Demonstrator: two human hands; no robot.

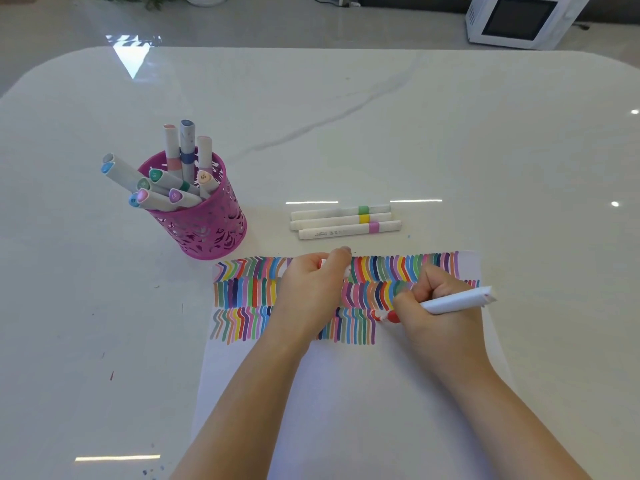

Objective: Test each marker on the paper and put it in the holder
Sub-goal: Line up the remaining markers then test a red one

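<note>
a person's right hand [433, 306] grips a white marker [453, 301] with fingers curled tight round its barrel, its red tip touching a sheet of paper [363, 393] at the end of the third row of coloured strokes. the left hand [308, 289] rests on the paper over the strokes, its fingers curled round a small white piece [346, 271]. on the table [346, 133] beyond the paper, three capped markers [346, 221] lie side by side, and to their left a pink holder [207, 223] stands upright with many markers [166, 181] in it.
</note>
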